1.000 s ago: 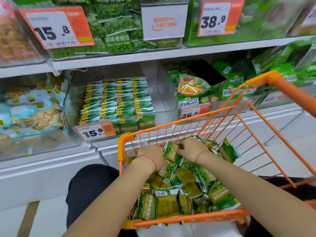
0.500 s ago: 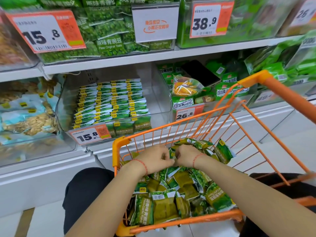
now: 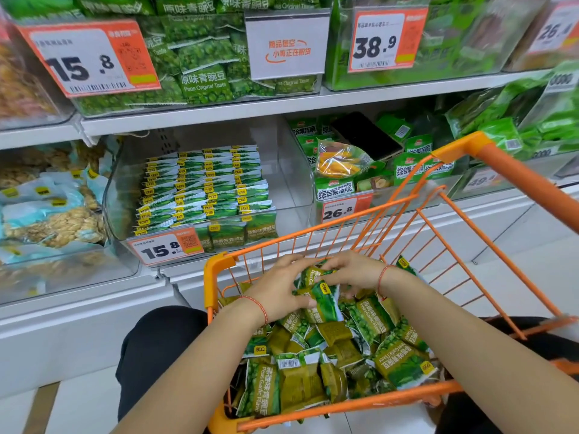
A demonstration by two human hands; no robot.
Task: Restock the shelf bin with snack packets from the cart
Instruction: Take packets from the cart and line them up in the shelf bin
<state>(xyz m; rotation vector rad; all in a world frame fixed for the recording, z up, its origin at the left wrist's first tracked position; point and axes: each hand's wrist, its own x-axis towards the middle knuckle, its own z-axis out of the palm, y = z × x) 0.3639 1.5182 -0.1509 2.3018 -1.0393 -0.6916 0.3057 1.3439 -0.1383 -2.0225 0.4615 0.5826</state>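
Head view of a restocking station. An orange wire cart (image 3: 369, 399) stands before white shelving, its floor heaped with green snack packets (image 3: 332, 364) marked "Peas Garlic Flavor". Both hands work at the far end of the heap, close together. The left hand (image 3: 279, 289) has its fingers curled around a small cluster of gathered packets (image 3: 319, 296), the thumb lying under their lower edge; the right hand (image 3: 351, 270) covers the same cluster from above and from the right, fingers bent over the packet tops. Each wrist carries a thin red cord. The clear shelf bin (image 3: 291, 170) sits on the lower shelf directly beyond the cart's far rim; within it, matching packets stand in four tidy rows filling the left and centre, while the right side shows bare bin floor. A price tag (image 3: 166, 247) reading 15.8 is clipped to the bin front. To the right, a neighbouring bin (image 3: 354, 170) holds green and orange bags behind a 26.8 tag; to the left lie pale blue bags (image 3: 47, 214) of light-brown snacks.
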